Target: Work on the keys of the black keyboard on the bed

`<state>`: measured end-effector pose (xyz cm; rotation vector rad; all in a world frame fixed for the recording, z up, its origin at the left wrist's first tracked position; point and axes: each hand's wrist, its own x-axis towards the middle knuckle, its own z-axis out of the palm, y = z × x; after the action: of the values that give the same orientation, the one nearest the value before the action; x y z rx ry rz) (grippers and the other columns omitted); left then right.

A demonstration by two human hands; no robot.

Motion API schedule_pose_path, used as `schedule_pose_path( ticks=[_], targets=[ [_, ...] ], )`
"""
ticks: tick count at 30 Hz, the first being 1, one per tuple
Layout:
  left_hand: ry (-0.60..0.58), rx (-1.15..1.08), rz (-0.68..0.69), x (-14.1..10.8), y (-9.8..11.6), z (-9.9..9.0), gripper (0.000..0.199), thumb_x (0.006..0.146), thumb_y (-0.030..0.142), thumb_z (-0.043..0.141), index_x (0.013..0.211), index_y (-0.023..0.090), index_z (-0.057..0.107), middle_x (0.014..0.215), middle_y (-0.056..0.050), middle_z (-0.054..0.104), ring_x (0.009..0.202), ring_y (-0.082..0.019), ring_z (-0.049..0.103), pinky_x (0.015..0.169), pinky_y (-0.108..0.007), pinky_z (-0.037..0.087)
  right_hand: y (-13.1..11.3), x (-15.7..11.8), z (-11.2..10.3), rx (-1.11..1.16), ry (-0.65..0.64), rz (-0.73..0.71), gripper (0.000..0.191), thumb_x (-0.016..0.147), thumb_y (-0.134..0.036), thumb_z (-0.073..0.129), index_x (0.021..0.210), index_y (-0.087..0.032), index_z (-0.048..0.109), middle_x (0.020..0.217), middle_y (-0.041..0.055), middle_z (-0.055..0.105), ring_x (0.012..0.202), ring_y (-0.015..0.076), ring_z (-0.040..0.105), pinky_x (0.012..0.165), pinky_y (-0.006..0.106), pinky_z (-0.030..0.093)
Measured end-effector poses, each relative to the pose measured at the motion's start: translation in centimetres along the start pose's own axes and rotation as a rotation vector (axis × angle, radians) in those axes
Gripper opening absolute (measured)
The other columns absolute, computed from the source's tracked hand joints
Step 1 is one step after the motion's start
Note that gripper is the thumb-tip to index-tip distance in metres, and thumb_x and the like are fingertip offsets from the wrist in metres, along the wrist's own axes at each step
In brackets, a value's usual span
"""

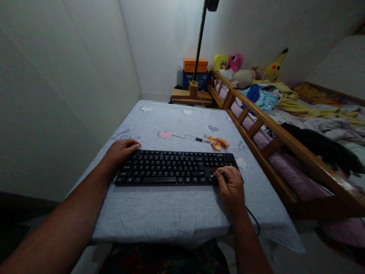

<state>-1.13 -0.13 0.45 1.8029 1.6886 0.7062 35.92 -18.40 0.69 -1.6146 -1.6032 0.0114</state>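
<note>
Judge black oblong plastic keyboard [159, 168], flat on pale heart-print cloth [159, 213], likely light, stiff | hold by short ends | left hand [121, 150] at far-left corner, grip: can't tell | right hand [232, 184] pinching over right end, on what: can't tell

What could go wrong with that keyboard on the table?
The right hand could press keys on the keyboard by accident. The cable beside the right forearm might snag. If the keyboard slid back, it could nudge the thin tool or orange cloth behind it.
</note>
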Motion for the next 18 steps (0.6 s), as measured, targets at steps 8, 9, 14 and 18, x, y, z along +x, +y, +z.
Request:
schedule_pose_path(
  ticks=[8,9,14,18],
  targets=[
    [0.005,-0.019,-0.012,0.08,-0.12,0.12,0.042,0.067,0.057,0.062,0.084,0.020,0.074,0.080,-0.003,0.075,0.078,-0.024,0.067,0.071,-0.030,0.049,0.31,-0.12,-0.11,0.004,0.033,0.030,0.017,0.092,-0.025,0.053,0.078,-0.023,0.063,0.081,0.0022,0.065,0.084,0.0210,0.058,0.084,0.038,0.040],
    [0.006,-0.016,-0.008,0.08,-0.13,0.12,0.042,0.067,0.057,0.062,0.083,0.020,0.074,0.080,-0.003,0.075,0.078,-0.024,0.067,0.071,-0.030,0.049,0.41,-0.16,-0.14,0.004,0.041,0.039,0.017,0.092,-0.025,0.053,0.079,-0.022,0.063,0.081,0.0024,0.065,0.084,0.0212,0.057,0.084,0.038,0.040],
    [0.002,-0.017,-0.004,-0.06,0.13,0.02,0.041,0.068,0.055,0.061,0.084,0.019,0.075,0.079,-0.002,0.075,0.077,-0.023,0.067,0.072,-0.030,0.048,0.92,-0.40,-0.29,0.002,0.057,0.088,0.017,0.092,-0.027,0.054,0.079,-0.022,0.064,0.082,0.0032,0.065,0.086,0.0219,0.057,0.085,0.038,0.041],
    [0.001,-0.029,-0.008,-0.30,0.47,-0.01,0.041,0.068,0.054,0.062,0.084,0.019,0.074,0.079,-0.002,0.075,0.077,-0.023,0.066,0.071,-0.030,0.048,0.89,-0.34,-0.33,0.001,0.070,0.101,0.017,0.091,-0.027,0.054,0.078,-0.022,0.064,0.081,0.0031,0.065,0.085,0.0220,0.057,0.084,0.038,0.041]
  ],
)
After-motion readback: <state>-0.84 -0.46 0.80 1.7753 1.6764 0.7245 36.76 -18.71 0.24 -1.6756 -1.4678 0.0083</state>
